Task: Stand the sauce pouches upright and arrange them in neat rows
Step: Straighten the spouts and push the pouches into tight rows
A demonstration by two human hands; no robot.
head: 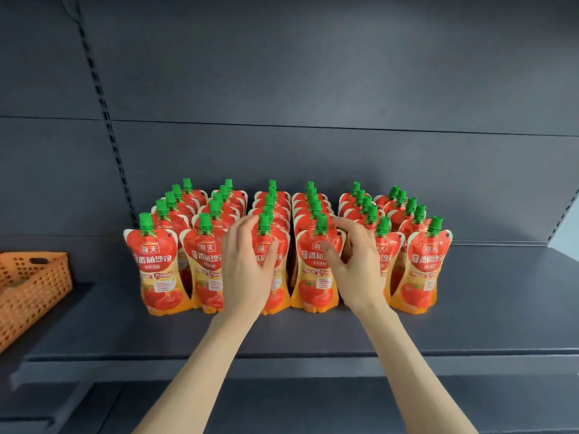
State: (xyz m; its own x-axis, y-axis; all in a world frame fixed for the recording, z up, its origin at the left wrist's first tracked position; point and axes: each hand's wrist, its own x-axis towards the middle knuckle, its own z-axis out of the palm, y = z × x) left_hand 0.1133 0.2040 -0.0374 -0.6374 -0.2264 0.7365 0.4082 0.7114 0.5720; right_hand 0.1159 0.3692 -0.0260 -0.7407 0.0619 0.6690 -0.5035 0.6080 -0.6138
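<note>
Your left hand (247,264) curls round the third-row front pouch (279,296). Your right hand (355,267) grips the fourth-row front pouch (313,286). The tomato sauce pouches (163,261) stand upright in six rows on the shelf (470,308). The orange basket (34,286) is cut off at the left edge, its contents unclear.

A shop, seen close up at a display unit. A dark grey metal shelf (470,292) runs left to right, backed by a matching panel (313,89) with a slotted upright (103,114) at far left. Many identical red sauce pouches (163,264) with green caps stand in rows like stock. An orange perforated basket (31,286) sits near left.
</note>
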